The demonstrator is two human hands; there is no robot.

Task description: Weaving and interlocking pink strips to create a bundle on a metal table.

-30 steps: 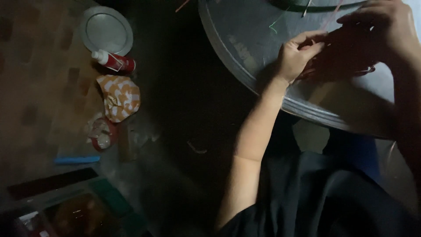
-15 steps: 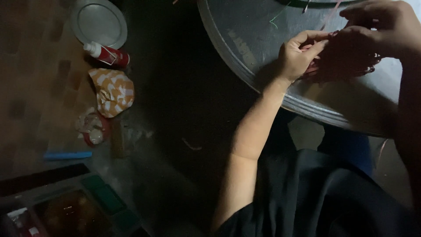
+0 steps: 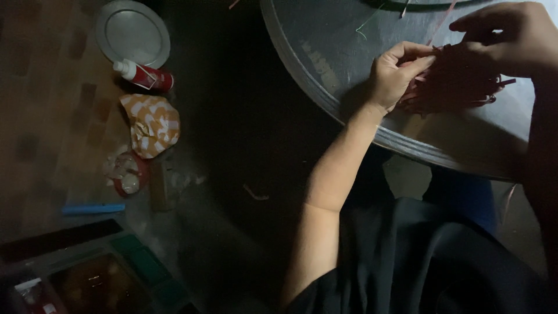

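Hidden: dim light blurs the bundle's detail; the right hand (image 3: 504,36) is partly cut off by the picture's edge, its forearm in shadow.
Bundle: a tangled reddish clump of thin strips (image 3: 459,81) lies on the round grey metal tray (image 3: 325,58), between both hands.
Left hand (image 3: 398,72): fingers pinched together on the bundle's left edge.
Right hand: fingers curled over the bundle's top, touching it.
Change: hands and bundle as half a second before; the view alone has shifted slightly.
Floor: red spray bottle with white cap (image 3: 144,75), orange-and-white patterned cloth (image 3: 152,125).

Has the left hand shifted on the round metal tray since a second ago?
No. The left hand keeps pinching the dark red bundle at the same spot on the round metal tray; only the camera view drifted.
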